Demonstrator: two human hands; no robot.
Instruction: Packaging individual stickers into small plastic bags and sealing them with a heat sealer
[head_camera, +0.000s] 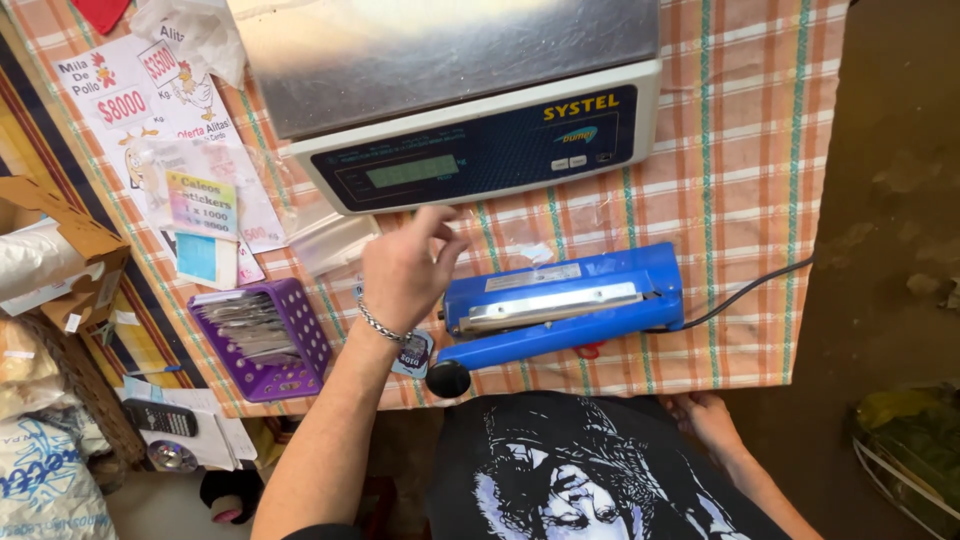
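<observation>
Blue plastic heat sealer with metal strip (562, 305) is lying on the checked tablecloth (750, 200) | left hand (405, 270) is hovering just left of it, fingers loosely spread, gripping nothing | right hand (708, 418) is resting open, empty, below the table edge | grey digital scale (470, 100) is sitting behind | purple perforated basket (265, 340) is standing left.

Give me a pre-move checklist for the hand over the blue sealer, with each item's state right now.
1. Left hand free of objects: ok, fingers loose, nothing held.
2. Right hand off the table: ok, down by the shirt at the cloth's edge.
3. Blue heat sealer arm down: ok, lies closed.
4. Sealer's black knob reachable: ok, uncovered at the near end.
5. Cable plugged in: cannot tell, runs off the table.
6. Scale platter bare: ok for the part in view.
</observation>
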